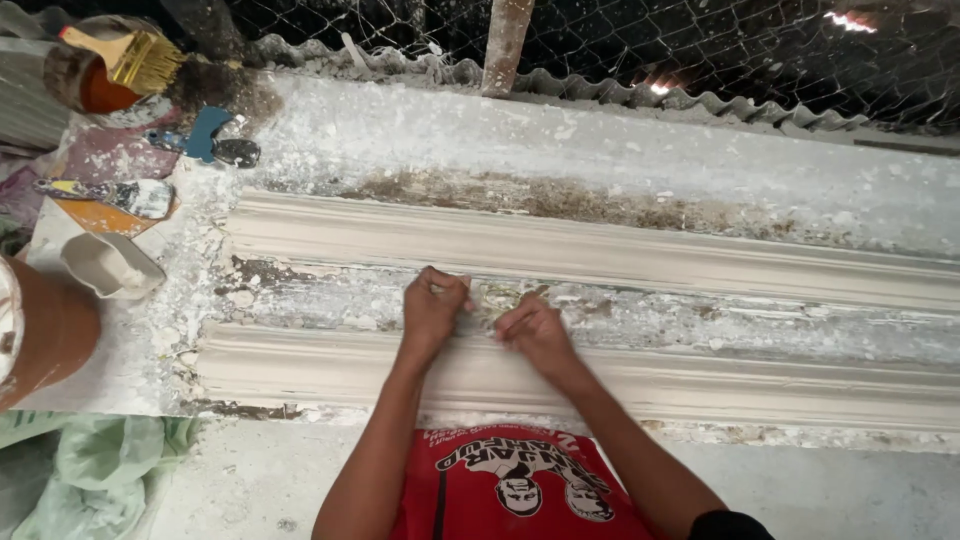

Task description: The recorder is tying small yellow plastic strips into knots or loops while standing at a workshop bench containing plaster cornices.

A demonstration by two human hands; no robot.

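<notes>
Two long cream plaster mouldings lie side by side on a plaster-crusted bench [620, 150]: a far moulding [600, 255] and a near moulding [700, 385]. Between them runs a rough strip of dried plaster [760, 325]. My left hand [432, 308] and my right hand [535, 330] rest on that strip at the near moulding's far edge, close together, fingers curled and pinched. What sits between the fingertips is too small to make out.
At the left stand a paint pot with a yellow-bristled brush [130, 55], a blue-handled scraper [205, 140], a putty knife [125, 195], a white jug [110, 265] and a brown bucket [40, 335]. Wire mesh [700, 40] and corrugated sheeting back the bench.
</notes>
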